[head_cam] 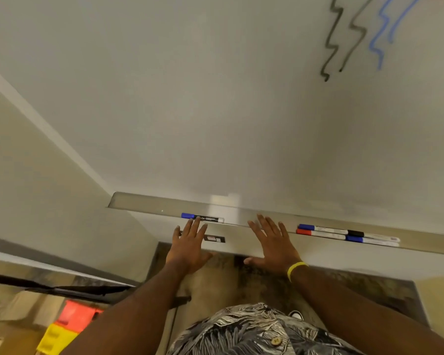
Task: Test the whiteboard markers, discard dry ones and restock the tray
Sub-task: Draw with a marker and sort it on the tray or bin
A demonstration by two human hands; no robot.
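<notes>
Along the tray [149, 210], a blue-capped marker [203, 218] lies by the left hand [189, 248]; it and the right hand [273, 245] have fingers spread, empty. Marker is probably light, stiff, slick: pinch mid-barrel.

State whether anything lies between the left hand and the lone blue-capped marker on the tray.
Nothing visible does. The left hand, fingers straight, is right at the blue-capped marker on the tray.
</notes>
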